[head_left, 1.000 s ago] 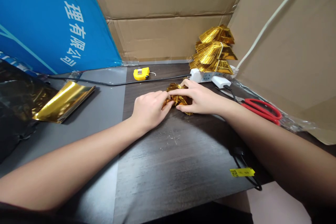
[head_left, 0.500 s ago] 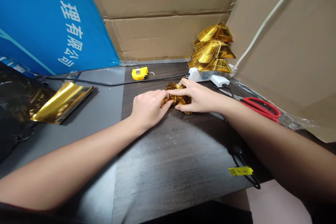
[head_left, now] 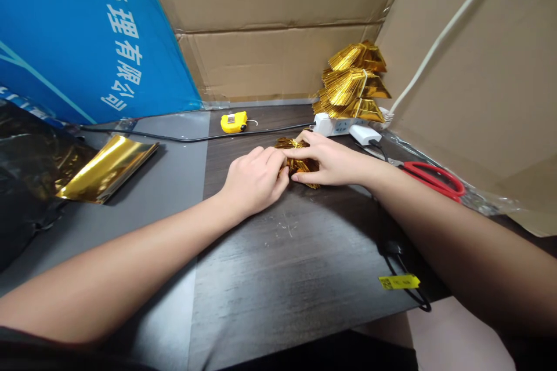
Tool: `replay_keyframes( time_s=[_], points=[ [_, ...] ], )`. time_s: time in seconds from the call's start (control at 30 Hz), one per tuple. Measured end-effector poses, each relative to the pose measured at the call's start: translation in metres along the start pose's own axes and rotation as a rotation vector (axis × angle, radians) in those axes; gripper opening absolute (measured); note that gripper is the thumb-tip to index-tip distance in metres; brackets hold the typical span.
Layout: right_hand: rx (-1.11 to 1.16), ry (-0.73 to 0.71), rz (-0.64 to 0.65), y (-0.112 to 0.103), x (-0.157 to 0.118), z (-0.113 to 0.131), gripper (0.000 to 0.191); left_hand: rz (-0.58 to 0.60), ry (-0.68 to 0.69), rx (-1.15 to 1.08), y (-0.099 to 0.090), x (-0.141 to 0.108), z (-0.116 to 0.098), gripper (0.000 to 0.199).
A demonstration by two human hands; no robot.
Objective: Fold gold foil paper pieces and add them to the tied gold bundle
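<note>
A pleated bundle of gold foil paper (head_left: 303, 167) lies on the dark table, partly covered by both hands. My right hand (head_left: 324, 157) grips its right side, thumb at the near edge and fingers over the far edge. With fingers curled in, my left hand (head_left: 257, 177) presses against the bundle's left end, and its fingertips meet the right hand's fingers. What the left fingers pinch there is mostly hidden. Behind, several fanned gold foil bundles (head_left: 354, 84), bound with a white tie, are stacked by the power strip.
A yellow tape measure (head_left: 234, 122) sits near the back, by a black cable. Red-handled scissors (head_left: 435, 179) lie at the right beside a white power strip (head_left: 343, 126). Gold foil sheets (head_left: 108, 168) rest at the left against a black plastic bag (head_left: 30, 179). Cardboard walls rise behind.
My left hand has shifted slightly right and closed further over the bundle's left end, covering more of the foil. The right hand stays nearly still.
</note>
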State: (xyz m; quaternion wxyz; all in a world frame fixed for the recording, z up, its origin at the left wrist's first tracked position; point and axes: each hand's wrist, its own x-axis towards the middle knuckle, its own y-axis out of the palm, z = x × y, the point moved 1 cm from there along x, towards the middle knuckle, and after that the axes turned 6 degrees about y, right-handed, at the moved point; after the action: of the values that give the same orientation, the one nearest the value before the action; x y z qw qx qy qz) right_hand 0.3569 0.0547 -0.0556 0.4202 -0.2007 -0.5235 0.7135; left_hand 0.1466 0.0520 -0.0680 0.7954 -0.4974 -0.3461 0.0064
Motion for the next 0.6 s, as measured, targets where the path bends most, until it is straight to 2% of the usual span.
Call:
replay_keyframes(
  time_s=[0.37,0.5,0.6],
  points=[
    [0.012,0.013,-0.001,0.0018,0.0003,0.0002,0.057,-0.021,-0.056,-0.102,0.0012,-0.0011,0.0001,0.015],
    [0.004,0.004,-0.006,0.0028,-0.0003,-0.0005,0.057,-0.068,-0.012,-0.122,0.0018,0.0009,-0.0006,0.016],
    [-0.012,0.002,-0.005,0.0031,-0.0013,-0.0017,0.057,-0.063,0.013,-0.11,0.0009,0.0009,-0.0006,0.019]
  ],
)
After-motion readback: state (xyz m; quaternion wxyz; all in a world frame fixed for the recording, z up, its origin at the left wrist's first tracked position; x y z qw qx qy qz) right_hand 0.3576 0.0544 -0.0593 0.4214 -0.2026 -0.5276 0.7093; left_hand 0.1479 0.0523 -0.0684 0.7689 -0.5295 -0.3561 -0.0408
